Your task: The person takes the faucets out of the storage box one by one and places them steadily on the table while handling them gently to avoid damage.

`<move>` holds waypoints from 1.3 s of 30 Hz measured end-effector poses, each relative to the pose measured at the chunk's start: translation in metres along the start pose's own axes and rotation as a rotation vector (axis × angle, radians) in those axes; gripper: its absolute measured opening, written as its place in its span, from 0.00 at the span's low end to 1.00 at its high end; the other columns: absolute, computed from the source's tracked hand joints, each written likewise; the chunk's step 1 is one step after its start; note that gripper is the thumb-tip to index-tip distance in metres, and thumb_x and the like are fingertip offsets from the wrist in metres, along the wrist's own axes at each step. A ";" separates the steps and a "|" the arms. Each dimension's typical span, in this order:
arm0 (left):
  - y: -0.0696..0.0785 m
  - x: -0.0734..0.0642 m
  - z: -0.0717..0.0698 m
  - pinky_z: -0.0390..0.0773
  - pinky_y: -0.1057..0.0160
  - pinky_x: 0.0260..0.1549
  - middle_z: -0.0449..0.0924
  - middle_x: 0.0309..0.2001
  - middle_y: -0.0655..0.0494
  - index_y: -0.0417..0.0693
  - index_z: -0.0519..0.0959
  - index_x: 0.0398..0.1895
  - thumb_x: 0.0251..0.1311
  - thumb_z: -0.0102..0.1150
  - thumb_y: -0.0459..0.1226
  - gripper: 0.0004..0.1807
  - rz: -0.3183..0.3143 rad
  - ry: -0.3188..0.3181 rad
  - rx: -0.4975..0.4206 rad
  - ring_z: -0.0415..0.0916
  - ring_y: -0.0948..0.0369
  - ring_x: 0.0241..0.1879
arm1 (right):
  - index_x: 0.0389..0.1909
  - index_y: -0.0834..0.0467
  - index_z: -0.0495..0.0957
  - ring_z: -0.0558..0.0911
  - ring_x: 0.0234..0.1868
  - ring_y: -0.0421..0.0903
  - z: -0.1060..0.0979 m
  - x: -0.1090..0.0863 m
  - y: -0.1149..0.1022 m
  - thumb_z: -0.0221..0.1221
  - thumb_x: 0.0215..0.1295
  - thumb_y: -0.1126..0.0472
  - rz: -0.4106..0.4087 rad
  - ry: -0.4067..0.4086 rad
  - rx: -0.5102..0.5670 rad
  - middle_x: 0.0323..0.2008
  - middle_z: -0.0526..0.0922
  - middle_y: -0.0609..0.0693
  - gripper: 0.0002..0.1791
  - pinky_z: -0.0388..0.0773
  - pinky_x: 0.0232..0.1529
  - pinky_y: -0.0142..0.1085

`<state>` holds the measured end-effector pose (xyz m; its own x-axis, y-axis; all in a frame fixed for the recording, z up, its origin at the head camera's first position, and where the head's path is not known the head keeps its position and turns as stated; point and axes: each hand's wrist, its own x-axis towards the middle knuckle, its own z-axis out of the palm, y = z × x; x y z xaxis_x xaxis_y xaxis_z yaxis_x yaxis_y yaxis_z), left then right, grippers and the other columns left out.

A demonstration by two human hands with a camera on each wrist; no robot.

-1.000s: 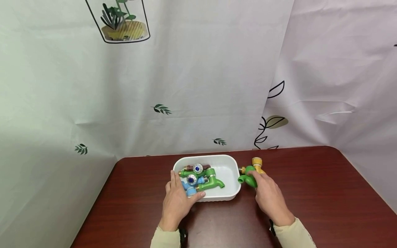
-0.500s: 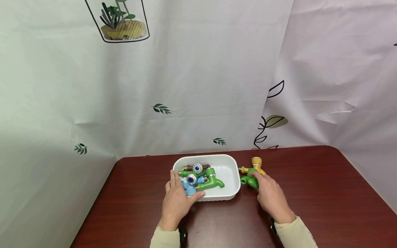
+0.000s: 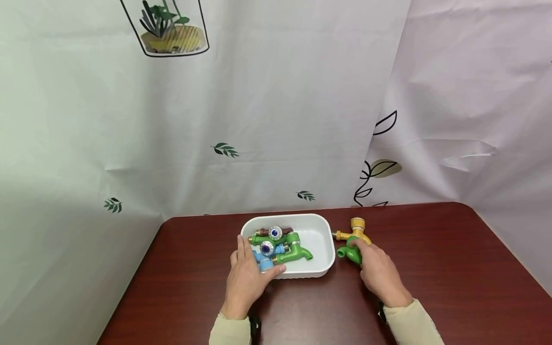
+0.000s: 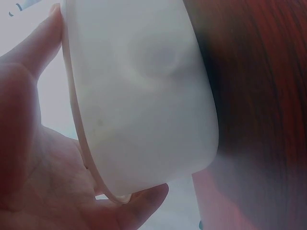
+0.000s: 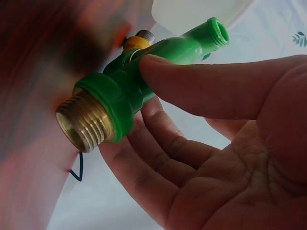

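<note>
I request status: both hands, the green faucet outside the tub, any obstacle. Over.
Left hand on rim of white tub. Right hand gripping green faucet, outside tub. Yellow faucet close beyond it, could get bumped.

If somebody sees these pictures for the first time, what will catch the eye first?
Probably the white tray on the red table, with colourful taps crowded in its left half and the left hand at its rim. Next, the bright green tap that the right hand holds right of the tray, near a yellow tap.
</note>
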<state>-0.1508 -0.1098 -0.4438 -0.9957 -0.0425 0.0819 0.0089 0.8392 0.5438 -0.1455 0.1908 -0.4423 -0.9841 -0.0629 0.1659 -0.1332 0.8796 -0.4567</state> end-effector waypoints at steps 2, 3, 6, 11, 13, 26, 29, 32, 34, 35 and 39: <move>0.000 0.000 0.000 0.74 0.41 0.53 0.44 0.77 0.31 0.24 0.50 0.75 0.43 0.73 0.66 0.71 -0.002 0.000 0.000 0.56 0.37 0.69 | 0.49 0.57 0.78 0.78 0.32 0.54 0.002 0.001 0.000 0.57 0.43 0.85 -0.002 -0.008 -0.006 0.32 0.81 0.57 0.31 0.75 0.31 0.51; 0.000 0.000 0.000 0.74 0.41 0.53 0.44 0.77 0.31 0.24 0.50 0.75 0.43 0.73 0.66 0.71 -0.004 0.001 0.001 0.56 0.37 0.69 | 0.48 0.57 0.79 0.79 0.32 0.55 0.004 0.001 0.000 0.57 0.43 0.85 -0.002 -0.012 -0.010 0.32 0.81 0.58 0.31 0.76 0.31 0.51; -0.002 0.000 0.000 0.75 0.41 0.52 0.44 0.78 0.31 0.24 0.50 0.75 0.44 0.73 0.66 0.71 -0.009 0.000 0.003 0.56 0.37 0.69 | 0.48 0.56 0.79 0.80 0.33 0.56 0.007 0.001 -0.001 0.58 0.45 0.84 -0.002 -0.018 -0.021 0.32 0.81 0.59 0.30 0.76 0.30 0.51; -0.002 0.000 0.000 0.75 0.40 0.52 0.44 0.78 0.31 0.25 0.50 0.75 0.44 0.73 0.66 0.71 -0.003 0.001 0.002 0.55 0.37 0.69 | 0.48 0.56 0.78 0.78 0.31 0.54 0.008 0.000 -0.002 0.57 0.46 0.84 0.007 -0.035 -0.028 0.31 0.78 0.58 0.29 0.75 0.28 0.50; -0.002 0.000 0.000 0.74 0.40 0.53 0.44 0.78 0.31 0.25 0.50 0.76 0.44 0.73 0.66 0.71 -0.001 0.001 0.000 0.55 0.37 0.69 | 0.48 0.57 0.78 0.78 0.31 0.54 0.007 0.000 -0.003 0.57 0.46 0.84 0.008 -0.044 -0.028 0.31 0.78 0.58 0.29 0.74 0.28 0.50; -0.001 0.002 0.001 0.74 0.40 0.53 0.45 0.77 0.30 0.24 0.50 0.75 0.44 0.73 0.66 0.71 0.007 -0.001 0.012 0.56 0.37 0.69 | 0.47 0.56 0.78 0.78 0.31 0.53 0.010 -0.002 -0.001 0.56 0.47 0.85 -0.016 -0.011 -0.025 0.30 0.78 0.57 0.28 0.75 0.27 0.49; -0.002 0.001 0.001 0.74 0.40 0.54 0.45 0.77 0.29 0.23 0.50 0.75 0.44 0.73 0.66 0.71 0.013 -0.001 0.013 0.56 0.36 0.69 | 0.47 0.57 0.78 0.78 0.31 0.53 0.012 -0.001 0.000 0.56 0.49 0.85 -0.023 -0.001 -0.024 0.30 0.79 0.57 0.27 0.75 0.29 0.49; -0.002 0.001 0.001 0.73 0.40 0.54 0.45 0.77 0.29 0.23 0.50 0.75 0.45 0.73 0.66 0.71 0.015 -0.001 0.013 0.56 0.36 0.69 | 0.47 0.57 0.79 0.79 0.31 0.53 0.013 0.000 0.000 0.56 0.49 0.85 -0.029 0.003 -0.027 0.31 0.79 0.57 0.27 0.76 0.30 0.49; -0.002 0.001 0.001 0.73 0.40 0.54 0.45 0.77 0.29 0.23 0.50 0.75 0.45 0.73 0.66 0.70 0.016 -0.001 0.014 0.56 0.36 0.69 | 0.47 0.56 0.80 0.79 0.31 0.52 0.015 0.001 0.001 0.56 0.49 0.85 -0.029 0.003 -0.031 0.31 0.79 0.56 0.28 0.76 0.30 0.49; -0.002 0.001 0.001 0.73 0.40 0.54 0.45 0.77 0.29 0.23 0.50 0.75 0.45 0.73 0.65 0.70 0.017 -0.001 0.014 0.56 0.36 0.69 | 0.47 0.56 0.80 0.78 0.31 0.52 0.015 0.001 0.001 0.56 0.49 0.85 -0.027 0.001 -0.032 0.31 0.79 0.56 0.28 0.75 0.30 0.49; -0.002 0.001 0.001 0.74 0.40 0.53 0.46 0.77 0.29 0.23 0.51 0.74 0.45 0.73 0.65 0.70 0.019 0.003 0.014 0.56 0.36 0.69 | 0.48 0.55 0.80 0.78 0.31 0.51 0.016 0.001 0.001 0.56 0.49 0.84 -0.009 -0.006 -0.032 0.31 0.80 0.56 0.28 0.75 0.29 0.48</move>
<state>-0.1522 -0.1110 -0.4453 -0.9951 -0.0278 0.0947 0.0268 0.8474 0.5302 -0.1485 0.1840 -0.4566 -0.9835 -0.0739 0.1650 -0.1388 0.8936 -0.4270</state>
